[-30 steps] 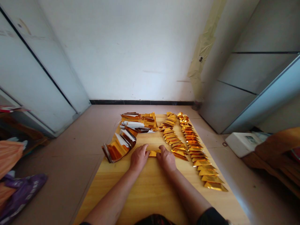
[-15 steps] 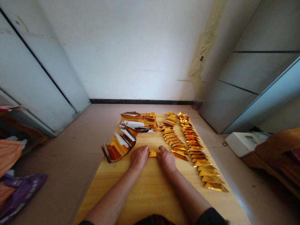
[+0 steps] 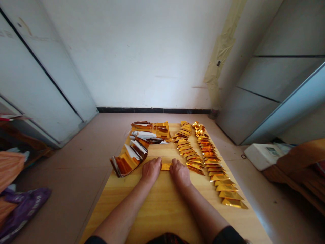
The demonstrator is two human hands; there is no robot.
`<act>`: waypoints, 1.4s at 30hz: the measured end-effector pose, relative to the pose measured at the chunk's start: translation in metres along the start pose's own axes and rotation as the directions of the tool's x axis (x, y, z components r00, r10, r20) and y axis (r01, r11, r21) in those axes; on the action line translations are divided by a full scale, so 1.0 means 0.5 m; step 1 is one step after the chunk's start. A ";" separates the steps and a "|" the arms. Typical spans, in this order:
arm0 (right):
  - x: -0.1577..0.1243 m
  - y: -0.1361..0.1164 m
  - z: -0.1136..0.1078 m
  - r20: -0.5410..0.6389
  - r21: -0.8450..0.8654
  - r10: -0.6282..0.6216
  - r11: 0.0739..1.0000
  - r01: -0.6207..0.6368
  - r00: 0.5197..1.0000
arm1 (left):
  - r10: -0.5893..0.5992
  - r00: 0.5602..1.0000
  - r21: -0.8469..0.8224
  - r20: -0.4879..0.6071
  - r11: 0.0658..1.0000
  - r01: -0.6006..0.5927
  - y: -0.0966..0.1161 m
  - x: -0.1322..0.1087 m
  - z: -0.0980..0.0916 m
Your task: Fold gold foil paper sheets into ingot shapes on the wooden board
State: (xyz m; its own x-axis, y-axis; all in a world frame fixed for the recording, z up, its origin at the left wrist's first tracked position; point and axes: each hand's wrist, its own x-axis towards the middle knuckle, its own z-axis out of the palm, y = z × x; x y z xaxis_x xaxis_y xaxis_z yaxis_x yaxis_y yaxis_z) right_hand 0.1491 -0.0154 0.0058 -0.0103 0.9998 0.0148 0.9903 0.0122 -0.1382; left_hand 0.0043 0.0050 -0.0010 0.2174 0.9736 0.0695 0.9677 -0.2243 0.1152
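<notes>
While fingers of the left hand [image 3: 151,170] and right hand [image 3: 180,172] clamp its ends, gold foil strip [image 3: 166,167] shiny, narrow | lies on wooden tabletop [image 3: 157,206], between the fingertips | foil sheets [image 3: 129,162] beyond left fingers, folded gold pieces [image 3: 186,149] beyond right fingers; fingers hide strip's ends | long axis crosswise, pointing left fingers to right.

Two hands [image 3: 151,170], one foil strip [image 3: 166,166], two foil rows [image 3: 213,162]
</notes>
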 end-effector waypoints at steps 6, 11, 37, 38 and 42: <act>-0.001 -0.002 0.015 -0.058 -0.052 -0.035 0.998 0.032 0.998 | -0.018 0.999 0.013 0.033 1.000 0.018 0.001 0.003 0.001; -0.005 -0.001 0.021 -0.060 -0.089 -0.068 0.994 0.062 0.996 | -0.027 1.000 0.030 0.001 0.999 0.026 0.003 -0.001 0.000; -0.023 0.027 0.023 -0.019 -0.084 -0.432 0.900 0.429 0.902 | 0.293 0.946 0.061 -0.142 0.956 -0.287 -0.014 -0.033 -0.016; -0.023 0.026 0.022 -0.023 -0.085 -0.432 0.899 0.429 0.901 | 0.298 0.943 0.058 -0.150 0.955 -0.293 -0.013 -0.045 -0.021; -0.028 0.026 0.011 -0.016 -0.087 -0.444 0.893 0.441 0.896 | 0.310 0.938 0.034 -0.152 0.950 -0.309 -0.010 -0.089 -0.027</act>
State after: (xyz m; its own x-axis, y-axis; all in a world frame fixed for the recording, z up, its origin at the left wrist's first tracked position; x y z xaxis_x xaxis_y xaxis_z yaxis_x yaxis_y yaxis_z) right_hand 0.1613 -0.0294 -0.0019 -0.4462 0.8903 0.0905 0.8923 0.4504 -0.0311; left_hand -0.0117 -0.0376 0.0087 0.4849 0.8376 0.2516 0.8569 -0.5126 0.0547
